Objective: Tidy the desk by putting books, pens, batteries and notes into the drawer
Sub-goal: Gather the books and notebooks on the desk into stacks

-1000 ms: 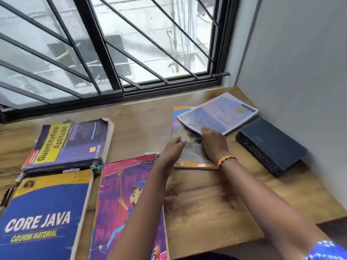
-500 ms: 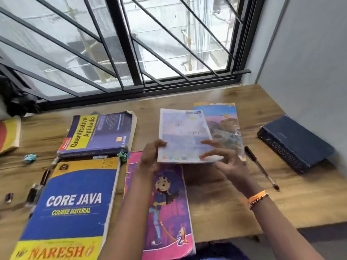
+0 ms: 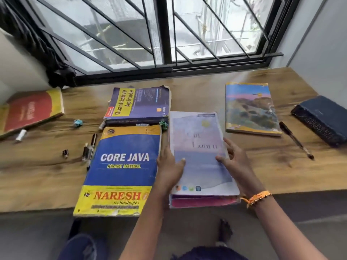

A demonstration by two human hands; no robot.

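Stacking is underway: the pale book [image 3: 199,152], held in the air half a second ago, is now lying on the pink book [image 3: 202,201] at the worktop [image 3: 281,171] edge, both hands [image 3: 170,166] [image 3: 234,162] resting loosely open on its sides, gripping nothing; no drawer is showing.

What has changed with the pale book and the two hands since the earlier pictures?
The pale lilac book was lifted off the landscape book and carried toward the person's left; it now lies on the pink book. The left hand and right hand rest at its sides. The landscape book, dark blue book and CORE JAVA book stayed in place.
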